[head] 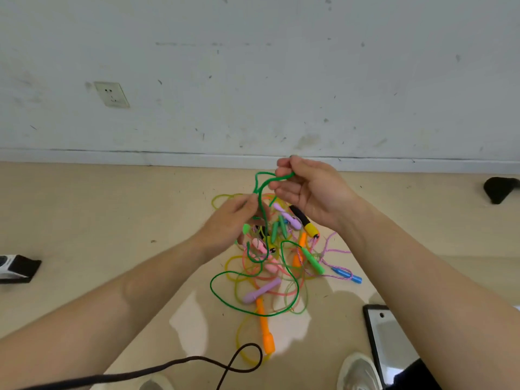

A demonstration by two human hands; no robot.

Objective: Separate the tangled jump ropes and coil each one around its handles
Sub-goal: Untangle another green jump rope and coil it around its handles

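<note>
Ends of thin dark-green cord [260,190] lost in tangled heap of plastic-handled jump ropes [281,266] — left hand [230,220] and right hand [306,192] pinch it above.

I can read no words, numbers or brand marks anywhere in front of me. The small black and white device [15,267] on the floor at the left edge has some marks on its pale face, but they are too blurred to make out. The wall socket [111,94] shows only its slots. Any lettering on the handles of the jump ropes [270,267] is too small to tell.
</note>
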